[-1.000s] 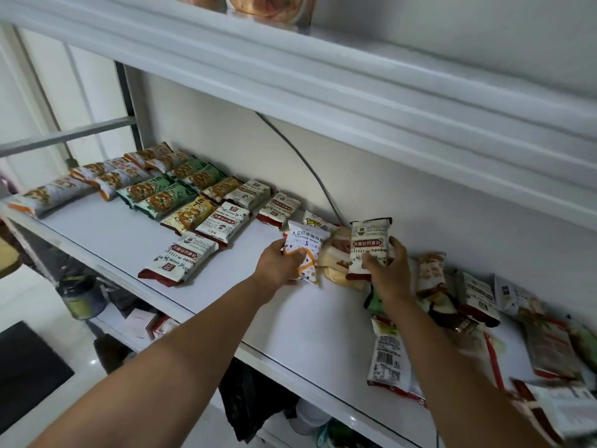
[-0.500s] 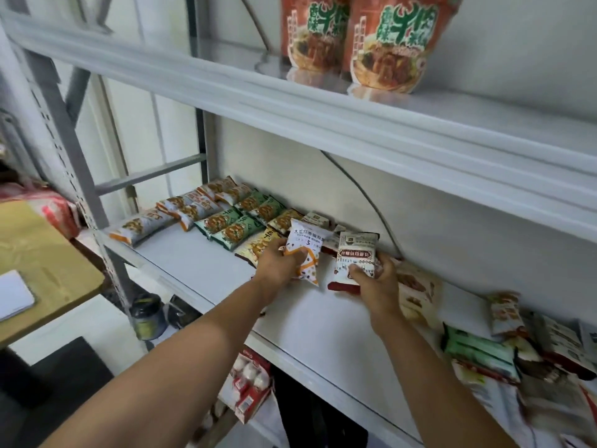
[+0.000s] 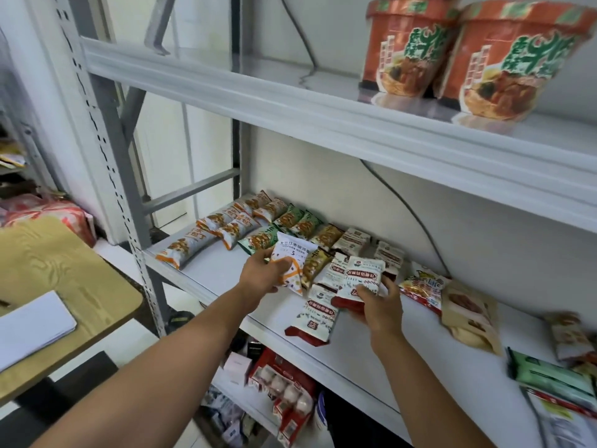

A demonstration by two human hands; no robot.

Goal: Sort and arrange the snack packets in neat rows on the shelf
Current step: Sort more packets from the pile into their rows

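Observation:
My left hand [image 3: 263, 275] grips a white packet with orange triangles [image 3: 292, 265] above the white shelf [image 3: 371, 354]. My right hand [image 3: 381, 305] holds a white packet with a dark red end [image 3: 361, 279] just over a matching packet [image 3: 315, 318] that lies at the shelf's front. Behind them, rows of orange-grey packets [image 3: 232, 224], green packets [image 3: 290, 224] and more white-and-red packets [image 3: 352, 242] lie side by side. To the right sits an unsorted heap: a yellow-red packet [image 3: 423, 286], a brown pouch [image 3: 468, 315] and a green packet [image 3: 549, 376].
Two orange noodle tubs [image 3: 468, 53] stand on the upper shelf. A grey perforated upright [image 3: 109, 150] frames the left end. A wooden table [image 3: 55, 279] with white paper is at the left. A lower shelf holds a red egg carton [image 3: 284, 386]. A cable [image 3: 407, 205] runs down the back wall.
Both hands have carried their packets leftward along the shelf toward the sorted rows. The view has swung left and up, bringing the noodle tubs and table into sight.

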